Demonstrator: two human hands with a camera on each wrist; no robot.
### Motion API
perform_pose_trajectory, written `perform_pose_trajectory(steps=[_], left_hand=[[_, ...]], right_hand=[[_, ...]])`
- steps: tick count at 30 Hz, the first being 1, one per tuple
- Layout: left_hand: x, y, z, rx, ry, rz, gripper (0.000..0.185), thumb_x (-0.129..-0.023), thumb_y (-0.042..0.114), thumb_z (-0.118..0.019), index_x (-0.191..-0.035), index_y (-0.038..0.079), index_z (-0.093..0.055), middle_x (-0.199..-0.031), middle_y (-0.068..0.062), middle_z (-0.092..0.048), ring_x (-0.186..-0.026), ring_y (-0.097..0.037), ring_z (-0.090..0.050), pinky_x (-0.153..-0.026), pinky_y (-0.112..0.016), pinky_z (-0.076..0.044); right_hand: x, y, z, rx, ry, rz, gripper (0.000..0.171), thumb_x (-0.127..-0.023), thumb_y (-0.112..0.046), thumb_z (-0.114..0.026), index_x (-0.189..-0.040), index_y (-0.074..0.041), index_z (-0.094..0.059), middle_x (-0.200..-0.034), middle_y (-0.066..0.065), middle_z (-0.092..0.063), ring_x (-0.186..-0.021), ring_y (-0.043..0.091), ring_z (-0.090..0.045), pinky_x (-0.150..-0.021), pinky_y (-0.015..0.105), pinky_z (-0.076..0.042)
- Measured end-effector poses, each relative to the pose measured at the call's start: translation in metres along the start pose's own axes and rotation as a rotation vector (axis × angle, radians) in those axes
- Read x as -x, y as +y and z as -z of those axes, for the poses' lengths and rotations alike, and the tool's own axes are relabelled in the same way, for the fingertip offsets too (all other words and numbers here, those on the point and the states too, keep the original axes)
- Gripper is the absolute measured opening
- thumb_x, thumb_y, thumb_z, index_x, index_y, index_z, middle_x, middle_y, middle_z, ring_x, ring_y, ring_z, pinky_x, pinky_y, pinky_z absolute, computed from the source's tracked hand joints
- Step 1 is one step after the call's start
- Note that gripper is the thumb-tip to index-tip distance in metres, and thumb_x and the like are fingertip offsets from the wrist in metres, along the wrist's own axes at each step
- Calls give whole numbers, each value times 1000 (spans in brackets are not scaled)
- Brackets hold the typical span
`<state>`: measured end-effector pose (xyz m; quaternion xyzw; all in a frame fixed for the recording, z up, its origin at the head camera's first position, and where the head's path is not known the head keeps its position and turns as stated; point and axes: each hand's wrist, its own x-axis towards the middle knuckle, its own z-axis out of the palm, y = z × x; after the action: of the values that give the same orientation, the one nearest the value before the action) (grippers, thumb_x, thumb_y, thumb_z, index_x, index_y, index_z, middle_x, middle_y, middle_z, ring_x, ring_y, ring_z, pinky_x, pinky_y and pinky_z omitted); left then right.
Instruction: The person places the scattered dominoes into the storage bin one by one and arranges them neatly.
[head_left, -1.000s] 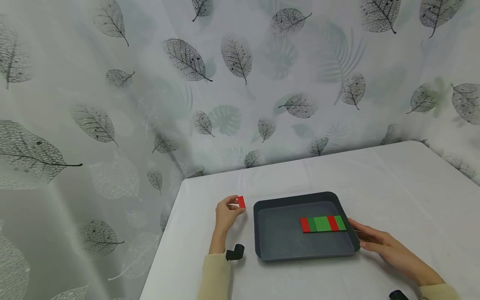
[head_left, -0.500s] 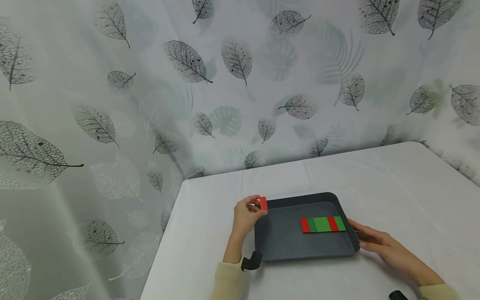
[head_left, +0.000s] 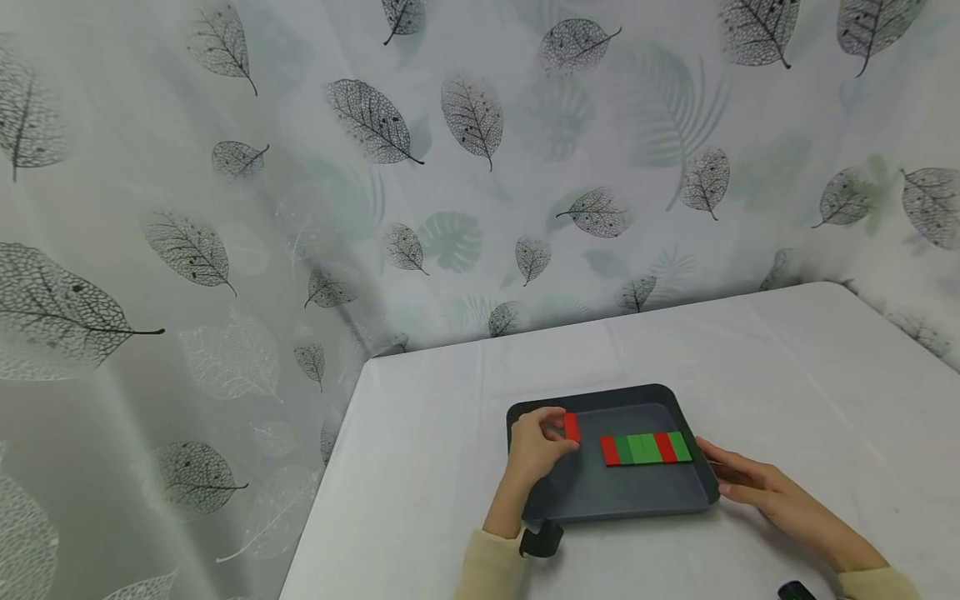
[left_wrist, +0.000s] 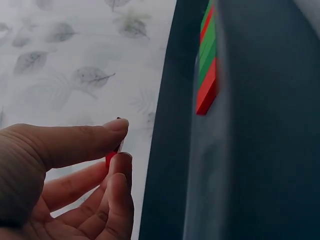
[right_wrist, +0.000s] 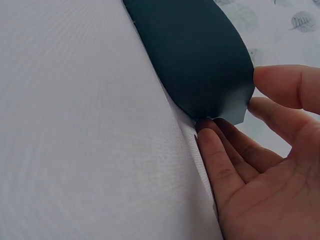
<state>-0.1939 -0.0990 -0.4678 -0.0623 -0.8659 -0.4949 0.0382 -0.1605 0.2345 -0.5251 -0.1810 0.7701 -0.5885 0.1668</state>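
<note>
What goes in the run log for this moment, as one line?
left hand: pinches red block over tray | right hand: fingers straight against tray's right edge | row of red and green blocks: flat in tray

Left hand [head_left: 538, 450] pinches a red block [head_left: 571, 427] (above the tray [head_left: 600, 505]).

Head view looks down from above; both wrist views closely share the tray [head_left: 525, 492].
</note>
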Motion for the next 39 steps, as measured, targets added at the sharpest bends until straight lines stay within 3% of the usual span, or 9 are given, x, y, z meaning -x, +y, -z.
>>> perform_pose_trajectory(steps=[12, 30, 39], left_hand=[[-1, -8, -34, -65, -30, 82, 45, -66, -4, -84, -110, 1, -71, -86, -4, -68, -58, 1, -53, -50, -16, -45], [-1, -13, -43, -104, -63, 105, 44, -66, -5, -84, -108, -2, -71, -83, -4, -68, -63, 0, -56, -56, -16, -48], [-2, -16, -47, -195, -40, 90, 42, -65, 0, -87, -105, 1, -73, -78, 1, -64, -60, 2, -50, -55, -15, -45]], right_hand=[[0, 0, -1, -12, -6, -24, 62, -100, -21, -53, -152, -1, -28, -131, -45, -35, -113, -32, -30, -86, 6, -38], [1, 0, 1, -6, -4, -25, 62, -100, -22, -53, -152, -2, -27, -131, -45, -34, -113, -33, -29, -86, 6, -38], [1, 0, 1, -6, -4, -34, 62, -100, -23, -53, -153, -2, -27, -130, -46, -34, -112, -33, -29, -86, 6, -38]])
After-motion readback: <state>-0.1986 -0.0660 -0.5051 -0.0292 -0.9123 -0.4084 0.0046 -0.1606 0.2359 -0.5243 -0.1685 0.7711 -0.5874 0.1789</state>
